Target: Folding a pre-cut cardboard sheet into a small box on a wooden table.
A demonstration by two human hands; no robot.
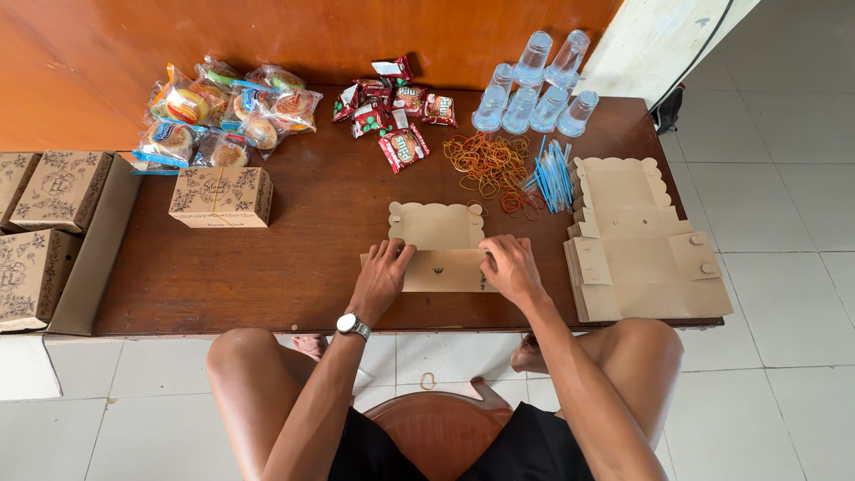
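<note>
The head camera looks down on a brown wooden table [294, 267] where a seated person works on a flat kraft-paper box blank [441, 249] lying at the near edge, in the middle. The blank is not yet folded up: its scalloped flap lies flat toward the far side and its body panels are still level with the tabletop. One finished printed box [222, 197] stands to the left on the table, and more finished boxes [44, 223] sit in an open carton beyond the table's left end, so some of the work appears done. A tall stack of unfolded blanks [637, 240] waits at the right, which suggests much is left. None of the fillings have gone into the blank in hand: wrapped buns [223, 116] lie far left, red snack packets [392, 111] far middle, sealed water cups [539, 85] far right, with rubber bands [488, 165] and blue straws [552, 174] just nearer than the cups.

The left hand [381, 276] rests on the blank's left end, fingers loosely spread and pressing on the card's edge rather than closed around it. The right hand [510, 267] lies on the blank's right end, fingers curled over the side panel, seemingly pinching or creasing it; how tightly it grips cannot be told.
</note>
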